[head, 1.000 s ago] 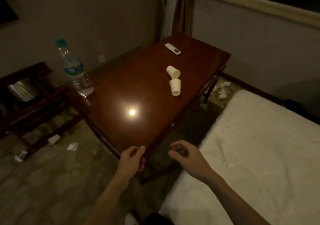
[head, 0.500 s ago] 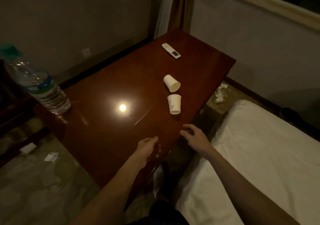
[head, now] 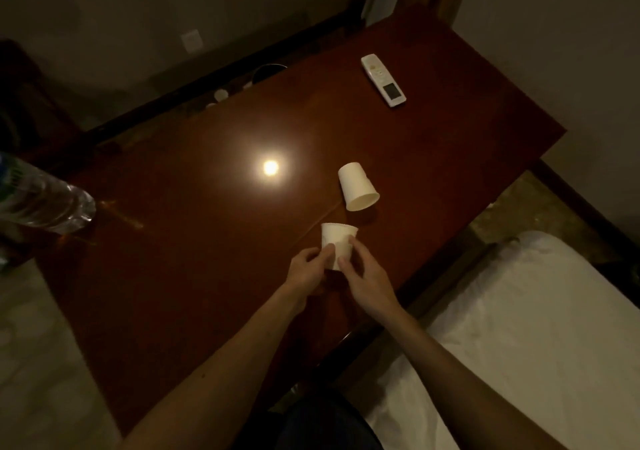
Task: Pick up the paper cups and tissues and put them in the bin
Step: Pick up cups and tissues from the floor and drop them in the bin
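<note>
White paper cup (head: 337, 241), rim upward, is sitting between both hands near the bed-side edge of the glossy red-brown wooden table (head: 207, 276). The left hand (head: 306, 271) is pinching its left wall with curled fingers, while the right hand (head: 365, 281) is clamping thumb and fingertips on its right wall, both forearms stretching forward. A second white paper cup (head: 356, 186) is lying on its side just beyond.

two paper cups are showing at the desk (head: 207, 276), an upright cup (head: 337, 240) and a tipped cup (head: 356, 186); one remote (head: 383, 79) and one water bottle (head: 38, 200) are resting on it.
</note>
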`<state>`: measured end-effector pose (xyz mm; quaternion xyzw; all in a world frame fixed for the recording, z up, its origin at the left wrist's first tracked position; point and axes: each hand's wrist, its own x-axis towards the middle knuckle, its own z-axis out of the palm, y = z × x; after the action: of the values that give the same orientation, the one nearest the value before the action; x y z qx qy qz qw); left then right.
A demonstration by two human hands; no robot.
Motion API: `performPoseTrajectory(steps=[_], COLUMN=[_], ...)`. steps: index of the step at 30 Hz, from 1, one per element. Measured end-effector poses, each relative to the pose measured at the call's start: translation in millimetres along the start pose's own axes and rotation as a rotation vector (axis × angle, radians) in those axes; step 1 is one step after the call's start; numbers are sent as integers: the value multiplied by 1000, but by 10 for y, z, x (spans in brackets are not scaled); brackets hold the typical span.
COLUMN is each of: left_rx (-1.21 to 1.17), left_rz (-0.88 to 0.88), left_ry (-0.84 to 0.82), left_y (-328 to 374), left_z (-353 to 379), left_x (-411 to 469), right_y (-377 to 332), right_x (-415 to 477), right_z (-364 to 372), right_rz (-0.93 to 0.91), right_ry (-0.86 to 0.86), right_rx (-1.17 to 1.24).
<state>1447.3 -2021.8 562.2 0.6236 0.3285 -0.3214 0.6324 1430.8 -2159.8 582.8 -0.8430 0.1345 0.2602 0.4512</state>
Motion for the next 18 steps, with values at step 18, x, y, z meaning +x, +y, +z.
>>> performPoseTrajectory(steps=[18], left_rx=[276], left_rz=[38], left_ry=[215], left_y=[-9], left_z=[-734], left_x=[-58], right_y=[-961], right_x=[1419], right_z=[-626], right_rz=[-194], right_ry=[152], right_rx=[-578])
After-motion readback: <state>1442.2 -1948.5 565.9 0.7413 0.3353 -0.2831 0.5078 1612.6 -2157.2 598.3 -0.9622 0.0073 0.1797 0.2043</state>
